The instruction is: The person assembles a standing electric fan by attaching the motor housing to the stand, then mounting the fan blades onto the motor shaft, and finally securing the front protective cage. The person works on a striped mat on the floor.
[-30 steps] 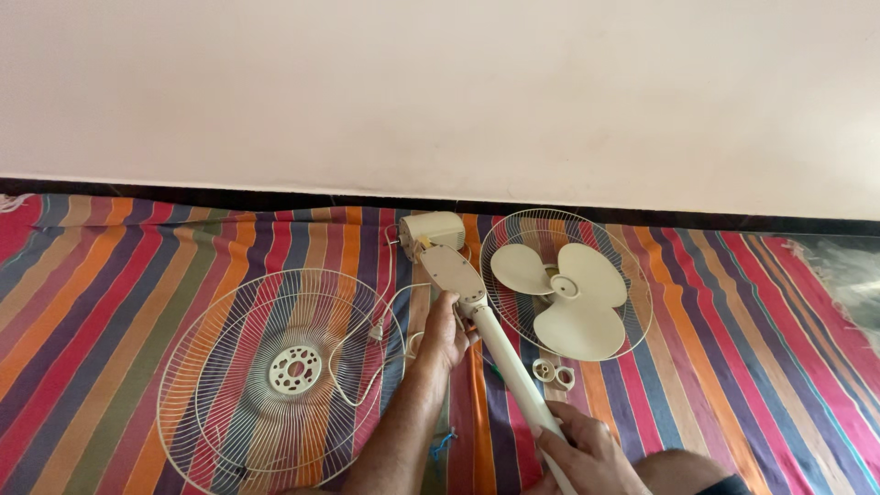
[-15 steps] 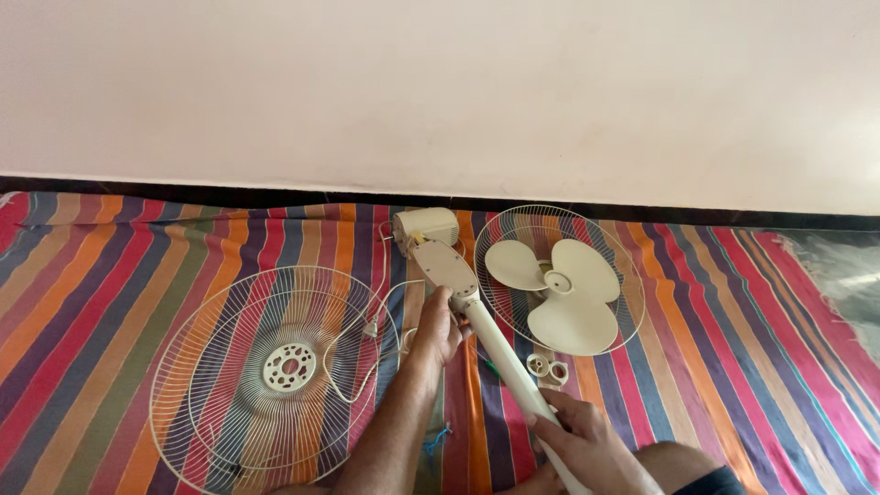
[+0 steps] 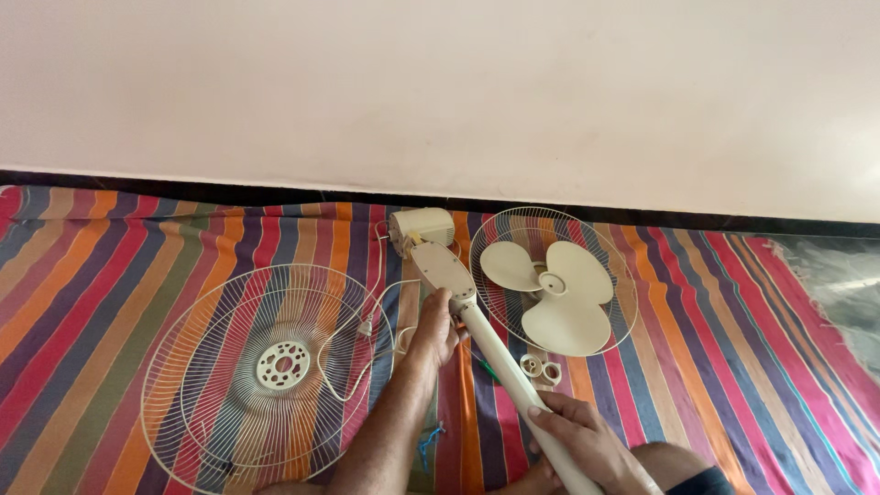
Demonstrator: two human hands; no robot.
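We are gripping the cream fan pole (image 3: 500, 357), lying on the striped mat (image 3: 733, 321): left hand (image 3: 431, 332) closed near its control housing, right hand (image 3: 587, 445) wrapped lower down. Right of the pole, the blade (image 3: 550, 293) is resting in a wire guard.

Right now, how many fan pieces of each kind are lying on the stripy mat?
Round cream wire guards: 2
Cream three-blade plastic propeller: 1
Cream motor head on its pole: 1
Small cream plastic rings: 2
Total: 6
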